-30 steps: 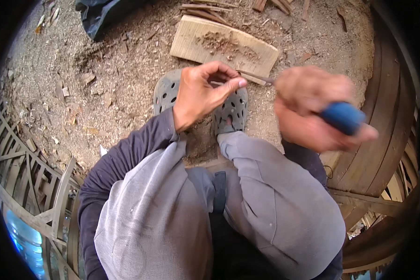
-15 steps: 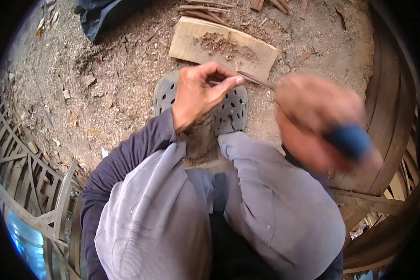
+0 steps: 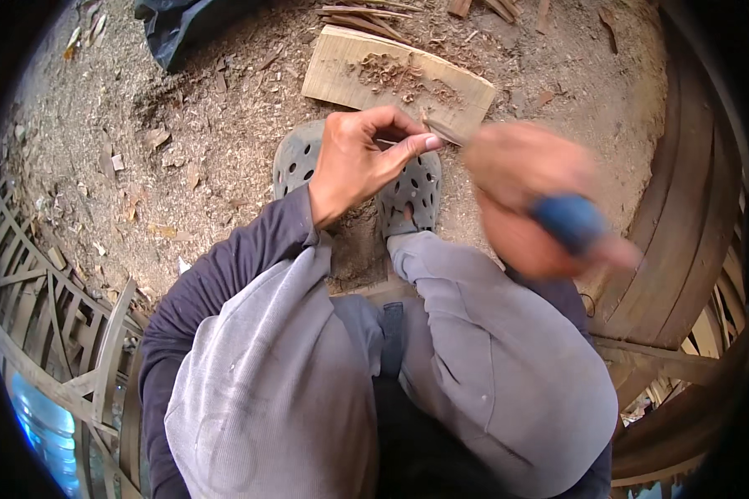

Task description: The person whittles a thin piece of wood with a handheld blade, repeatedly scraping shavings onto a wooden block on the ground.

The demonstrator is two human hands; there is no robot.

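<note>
Over the knees, the left hand (image 3: 359,162) pinches a thin wooden sliver (image 3: 443,131) between thumb and forefinger, fingers (image 3: 408,148) narrow and closed on its near end. Sliver sits just above the grey perforated clogs (image 3: 412,193), its far end reaching toward the pale wooden block (image 3: 341,71) on the ground; touching the block or not, cannot tell. Right hand (image 3: 531,208) is motion-blurred, wrapped around a blue handle (image 3: 567,223), fingers closed on it; tool's working end is lost in blur, near the sliver's right side. Block lies flat on the sawdust-covered ground (image 3: 141,150), a pile of curled shavings (image 3: 391,73) on its top face. Grey trousers (image 3: 308,374) fill the lower middle, dark sleeve (image 3: 233,266) on the left arm. Dark cloth (image 3: 183,29) lies at upper left, well apart from the hands. Curved wooden slats (image 3: 682,216) run down the right edge, a wooden lattice frame (image 3: 50,316) at lower left.
</note>
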